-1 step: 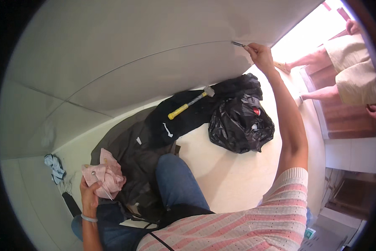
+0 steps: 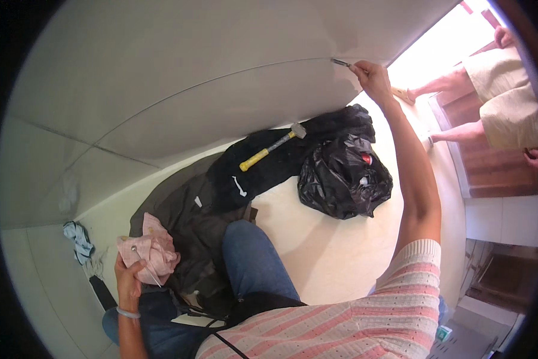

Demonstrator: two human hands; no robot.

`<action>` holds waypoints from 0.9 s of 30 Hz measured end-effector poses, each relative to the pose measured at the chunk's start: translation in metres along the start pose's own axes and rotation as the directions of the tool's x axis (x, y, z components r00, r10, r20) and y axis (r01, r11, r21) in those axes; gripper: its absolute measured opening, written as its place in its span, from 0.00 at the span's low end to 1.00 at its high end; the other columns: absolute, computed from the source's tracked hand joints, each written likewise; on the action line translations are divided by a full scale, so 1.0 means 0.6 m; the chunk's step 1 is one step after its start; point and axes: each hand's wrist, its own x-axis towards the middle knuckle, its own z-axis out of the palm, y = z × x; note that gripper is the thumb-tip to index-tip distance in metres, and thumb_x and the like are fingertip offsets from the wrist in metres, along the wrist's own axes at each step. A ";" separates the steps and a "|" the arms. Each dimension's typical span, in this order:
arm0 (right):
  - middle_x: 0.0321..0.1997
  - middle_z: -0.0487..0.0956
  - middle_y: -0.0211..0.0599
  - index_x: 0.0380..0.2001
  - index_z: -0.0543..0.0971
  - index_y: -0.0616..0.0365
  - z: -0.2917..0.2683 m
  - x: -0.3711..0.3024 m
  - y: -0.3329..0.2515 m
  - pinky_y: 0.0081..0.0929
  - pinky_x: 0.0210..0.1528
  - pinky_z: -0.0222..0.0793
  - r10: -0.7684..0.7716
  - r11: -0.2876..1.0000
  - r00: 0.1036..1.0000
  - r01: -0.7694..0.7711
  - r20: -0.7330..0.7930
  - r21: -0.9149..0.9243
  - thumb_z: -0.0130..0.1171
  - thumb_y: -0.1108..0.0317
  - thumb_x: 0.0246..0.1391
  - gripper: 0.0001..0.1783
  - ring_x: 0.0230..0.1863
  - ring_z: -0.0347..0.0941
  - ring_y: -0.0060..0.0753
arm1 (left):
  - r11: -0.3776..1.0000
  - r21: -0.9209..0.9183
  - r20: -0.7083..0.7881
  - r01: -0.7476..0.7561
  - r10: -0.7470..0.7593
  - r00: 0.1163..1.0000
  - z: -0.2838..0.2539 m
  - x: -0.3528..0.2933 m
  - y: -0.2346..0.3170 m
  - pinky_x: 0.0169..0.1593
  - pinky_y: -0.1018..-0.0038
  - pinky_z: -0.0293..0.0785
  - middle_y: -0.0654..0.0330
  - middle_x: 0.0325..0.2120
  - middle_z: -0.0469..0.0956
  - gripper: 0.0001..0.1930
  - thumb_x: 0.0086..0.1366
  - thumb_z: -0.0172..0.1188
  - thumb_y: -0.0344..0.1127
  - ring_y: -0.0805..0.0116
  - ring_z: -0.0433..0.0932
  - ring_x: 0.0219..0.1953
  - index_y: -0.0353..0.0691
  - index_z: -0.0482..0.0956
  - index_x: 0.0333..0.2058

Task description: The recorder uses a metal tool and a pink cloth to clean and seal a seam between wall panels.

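While the left hand [image 2: 127, 276] clutches a crumpled pink cloth [image 2: 151, 249], the right hand [image 2: 373, 78] pinches a thin metal tool [image 2: 340, 62].

The person wears a knitted top with pink and cream horizontal stripes; its short sleeve ends in a plain cream ribbed cuff above the bare right forearm. The legs are in blue jeans. A thin pale bangle circles the left wrist, and a narrow dark strap runs across the front of the top.
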 end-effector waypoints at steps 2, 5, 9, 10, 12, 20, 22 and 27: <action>0.17 0.73 0.43 0.33 0.80 0.62 -0.006 -0.002 0.013 0.31 0.26 0.64 0.013 1.000 1.000 -0.013 -0.010 0.007 0.59 0.62 0.53 0.13 0.19 0.67 0.33 | 1.000 0.001 0.017 0.007 -0.007 1.000 0.008 -0.002 -0.002 0.54 0.67 0.70 0.55 0.46 0.72 0.34 0.43 0.57 0.12 0.60 0.73 0.49 0.32 0.65 0.53; 0.16 0.72 0.40 0.31 0.79 0.63 -0.018 -0.016 0.017 0.31 0.25 0.63 0.024 0.996 0.999 -0.021 -0.037 0.085 0.57 0.62 0.54 0.13 0.19 0.66 0.30 | 1.000 0.013 0.036 0.004 -0.005 0.999 0.011 -0.003 -0.001 0.54 0.67 0.70 0.54 0.46 0.72 0.34 0.43 0.57 0.12 0.60 0.73 0.49 0.32 0.65 0.53; 0.16 0.67 0.28 0.27 0.75 0.63 -0.019 -0.060 0.052 0.22 0.21 0.58 0.201 0.891 0.979 -0.171 -0.027 0.421 0.51 0.60 0.58 0.16 0.17 0.60 0.22 | 1.000 0.003 0.040 -0.011 0.011 0.999 0.002 0.001 -0.001 0.54 0.67 0.70 0.55 0.46 0.72 0.34 0.43 0.57 0.13 0.60 0.73 0.49 0.32 0.64 0.54; 0.16 0.64 0.25 0.27 0.73 0.62 -0.017 -0.069 0.062 0.19 0.19 0.56 0.330 0.740 0.944 -0.263 0.006 0.619 0.50 0.58 0.59 0.17 0.16 0.58 0.19 | 1.000 0.006 0.049 -0.015 0.015 0.999 0.000 0.004 -0.003 0.54 0.67 0.70 0.55 0.46 0.72 0.34 0.43 0.57 0.13 0.60 0.73 0.49 0.32 0.64 0.54; 0.15 0.58 0.20 0.26 0.69 0.59 -0.024 -0.075 0.089 0.15 0.15 0.48 0.455 0.507 0.879 -0.389 0.144 0.770 0.46 0.58 0.62 0.16 0.15 0.51 0.14 | 1.000 0.004 0.070 -0.006 0.006 0.998 0.001 0.011 -0.006 0.55 0.67 0.69 0.55 0.46 0.72 0.34 0.43 0.58 0.13 0.59 0.73 0.49 0.33 0.64 0.54; 0.14 0.51 0.20 0.29 0.61 0.57 -0.018 -0.007 0.139 0.16 0.13 0.40 0.494 -0.400 0.737 -0.278 0.461 0.873 0.36 0.63 0.66 0.12 0.13 0.46 0.15 | 1.000 0.011 0.090 0.015 -0.016 0.996 -0.011 0.025 -0.021 0.56 0.66 0.68 0.55 0.48 0.71 0.36 0.43 0.57 0.13 0.59 0.71 0.52 0.33 0.63 0.55; 0.14 0.51 0.20 0.29 0.61 0.58 -0.020 0.005 0.152 0.16 0.12 0.39 0.434 -0.545 0.747 -0.227 0.503 0.807 0.35 0.64 0.65 0.12 0.13 0.46 0.15 | 0.999 -0.016 0.077 0.035 -0.034 0.996 -0.019 0.029 -0.023 0.57 0.66 0.67 0.55 0.48 0.71 0.36 0.43 0.57 0.13 0.59 0.71 0.51 0.33 0.63 0.55; 0.14 0.51 0.20 0.30 0.61 0.59 -0.024 0.021 0.160 0.15 0.12 0.38 0.467 -0.564 0.708 -0.223 0.530 0.795 0.35 0.64 0.65 0.11 0.13 0.46 0.15 | 1.000 -0.011 0.078 0.013 -0.012 0.997 -0.019 0.028 -0.023 0.57 0.67 0.67 0.55 0.49 0.71 0.36 0.43 0.56 0.13 0.59 0.71 0.51 0.33 0.63 0.55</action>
